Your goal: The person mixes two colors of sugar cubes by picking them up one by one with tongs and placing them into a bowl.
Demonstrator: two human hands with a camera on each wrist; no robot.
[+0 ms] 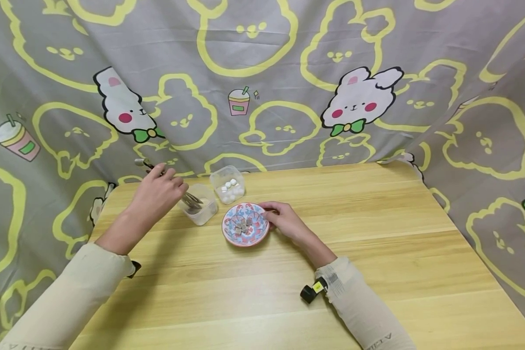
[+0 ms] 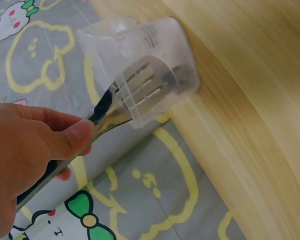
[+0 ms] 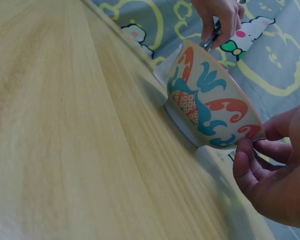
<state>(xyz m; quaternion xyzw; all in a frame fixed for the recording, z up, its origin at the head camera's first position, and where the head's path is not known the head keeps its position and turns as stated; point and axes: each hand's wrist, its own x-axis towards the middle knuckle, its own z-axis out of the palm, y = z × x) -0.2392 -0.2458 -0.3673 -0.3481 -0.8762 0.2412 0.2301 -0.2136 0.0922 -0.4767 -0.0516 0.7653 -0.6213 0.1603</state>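
My left hand [image 1: 159, 187] grips a pair of metal tongs [image 2: 110, 117] with slotted ends, which reach down into a clear plastic container [image 2: 182, 60]. Small dark pieces [image 2: 176, 77] show at the tong tips inside it. My right hand [image 1: 287, 221] pinches the rim of a patterned bowl [image 3: 210, 100] between thumb and fingers, at the bowl's right side. Several grey-brown cubes [image 1: 243, 225] lie in the bottom of the bowl. In the right wrist view the bowl's foot is at the tabletop.
Behind the bowl stands a second clear container [image 1: 215, 181] with several white pieces [image 1: 230, 183] in it. The wooden table [image 1: 376, 218] meets a patterned cloth [image 1: 280, 97] along its back edge. A wrist camera [image 1: 312, 290] is strapped to the right sleeve.
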